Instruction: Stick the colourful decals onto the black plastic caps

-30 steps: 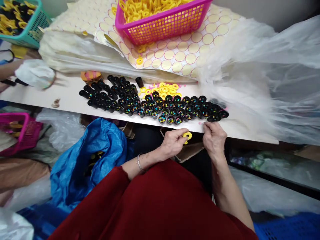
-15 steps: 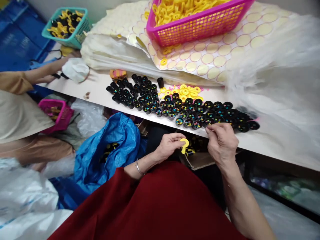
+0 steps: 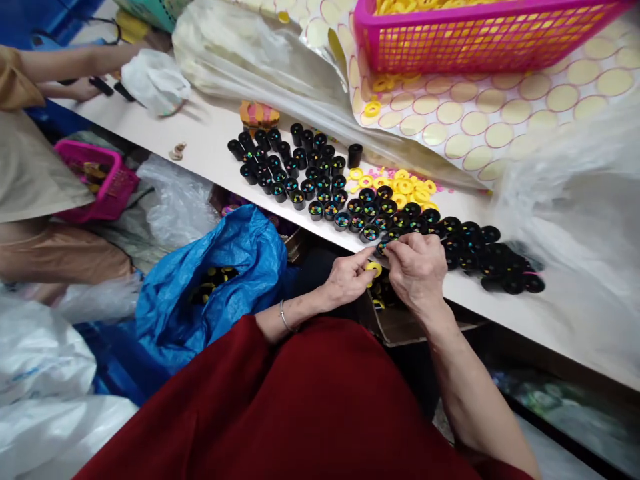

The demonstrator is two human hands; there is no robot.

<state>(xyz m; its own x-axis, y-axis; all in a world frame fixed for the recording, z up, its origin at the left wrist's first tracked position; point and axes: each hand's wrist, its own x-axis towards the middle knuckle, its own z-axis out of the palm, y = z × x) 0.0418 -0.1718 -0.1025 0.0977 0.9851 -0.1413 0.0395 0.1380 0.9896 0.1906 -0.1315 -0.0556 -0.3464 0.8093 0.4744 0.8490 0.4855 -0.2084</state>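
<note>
My left hand (image 3: pixel 349 280) pinches a flat yellow ring-shaped piece (image 3: pixel 374 269) with a short tail, just in front of the table edge. Its index finger points up toward a small black cup (image 3: pixel 381 249) at the front of the group. On that cup's right side, the thumb and fingers of my right hand (image 3: pixel 419 267) are closed at the rim, partly covering it. Many similar black cups (image 3: pixel 316 210) stand upright in tight rows, with bits of coloured pieces visible inside. Loose yellow rings (image 3: pixel 403 183) lie behind them.
A pink basket (image 3: pixel 450 47) of yellow parts stands at the back on circle-printed sheets (image 3: pixel 480 123). Clear plastic (image 3: pixel 575 187) covers the right side. An open blue sack (image 3: pixel 165 280) and cardboard box (image 3: pixel 400 327) sit below the table. Another person's arm (image 3: pixel 85 63) is at far left.
My right hand has moved left along the front cups, and my left hand's index finger has stretched forward. The hands are closer together. The view has shifted, so the table contents appear displaced.
</note>
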